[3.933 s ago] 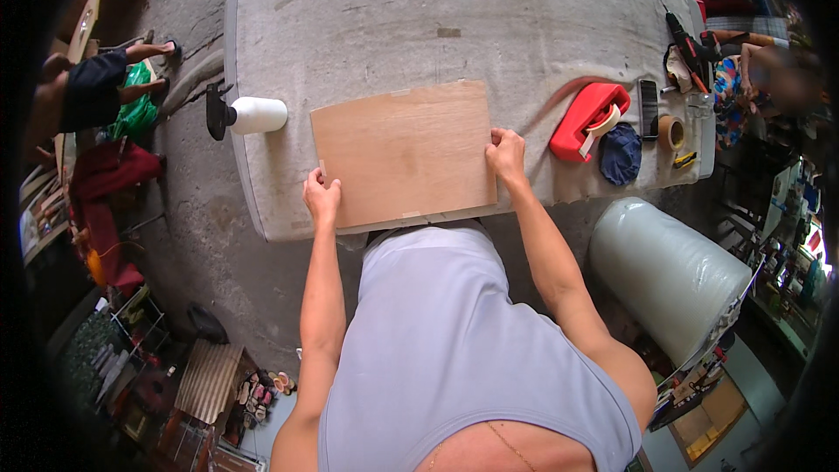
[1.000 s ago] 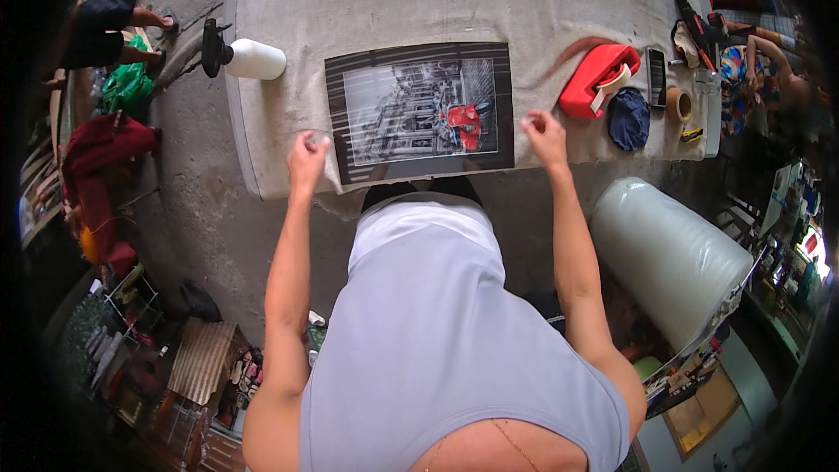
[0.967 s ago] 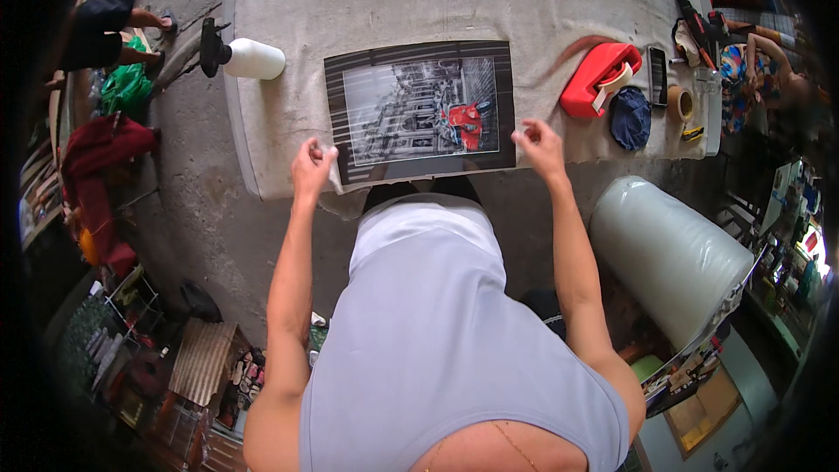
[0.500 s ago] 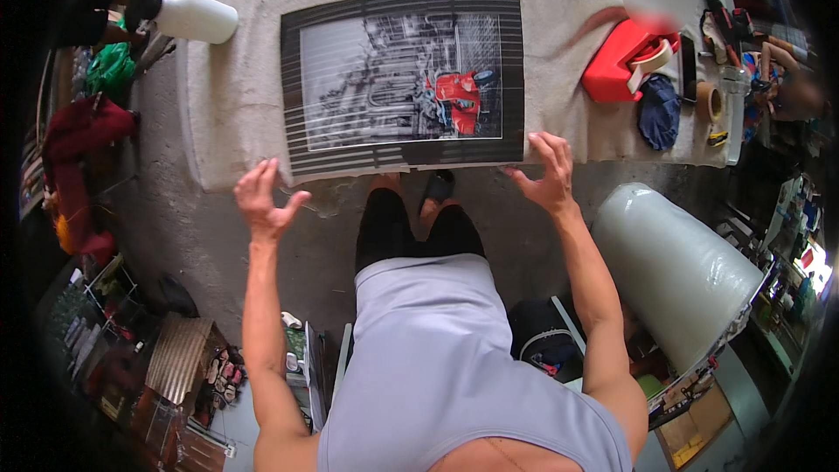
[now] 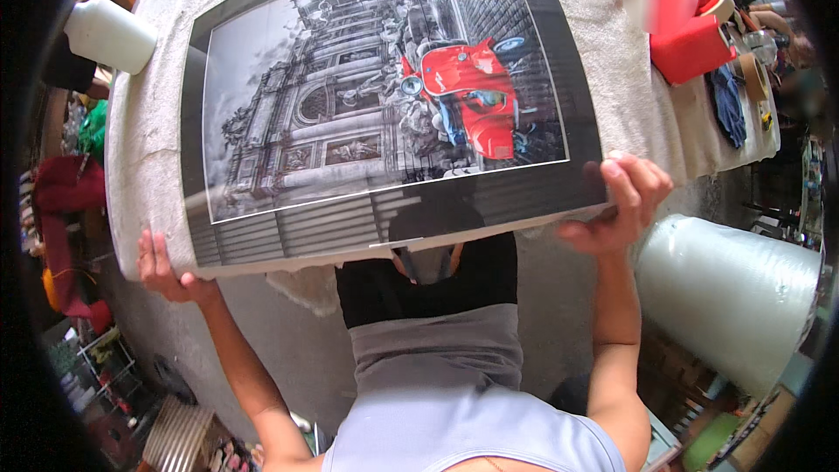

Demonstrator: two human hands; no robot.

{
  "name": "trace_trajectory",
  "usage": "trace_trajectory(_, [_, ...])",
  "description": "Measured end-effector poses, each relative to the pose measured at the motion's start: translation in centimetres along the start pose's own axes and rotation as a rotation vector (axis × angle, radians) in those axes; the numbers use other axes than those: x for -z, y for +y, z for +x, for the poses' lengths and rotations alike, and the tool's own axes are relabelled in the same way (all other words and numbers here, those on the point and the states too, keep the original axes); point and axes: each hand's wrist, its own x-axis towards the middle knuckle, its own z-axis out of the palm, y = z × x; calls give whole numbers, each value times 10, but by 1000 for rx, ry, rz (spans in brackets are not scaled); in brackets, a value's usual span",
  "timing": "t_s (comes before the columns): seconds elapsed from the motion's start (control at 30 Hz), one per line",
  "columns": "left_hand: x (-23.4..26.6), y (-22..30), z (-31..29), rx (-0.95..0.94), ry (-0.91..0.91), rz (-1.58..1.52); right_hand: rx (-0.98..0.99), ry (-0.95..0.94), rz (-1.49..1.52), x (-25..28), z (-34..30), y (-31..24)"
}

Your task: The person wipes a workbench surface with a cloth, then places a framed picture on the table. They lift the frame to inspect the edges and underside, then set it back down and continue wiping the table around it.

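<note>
A large print in a black border under glossy glass or plastic (image 5: 376, 96) lies on the cloth-covered table, one long side along the near edge. It is a grey city scene with a red scooter. My right hand (image 5: 625, 201) is curled round the print's near right corner, fingers at its right side and thumb along its near edge. Beside the near left corner, my left hand (image 5: 170, 269) stays at the table edge, fingers stretched out and thumb apart. Nothing is in that hand.
A white plastic bottle (image 5: 112, 35) is at the far left. On the right are a red tape dispenser (image 5: 695, 48), a dark blue cloth (image 5: 725, 105) and a tape roll (image 5: 753, 79). A big roll of clear wrap (image 5: 730, 293) stands right of my right arm.
My view has come closer and tilted, so the print looks larger. My hands have moved outward, the right one onto the print's corner and the left one beside the other corner.
</note>
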Motion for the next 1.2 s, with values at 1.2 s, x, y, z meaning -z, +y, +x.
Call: trace_trajectory(1.2, [5, 81, 23, 385, 188, -487, -312, -21, 392, 21, 2, -6])
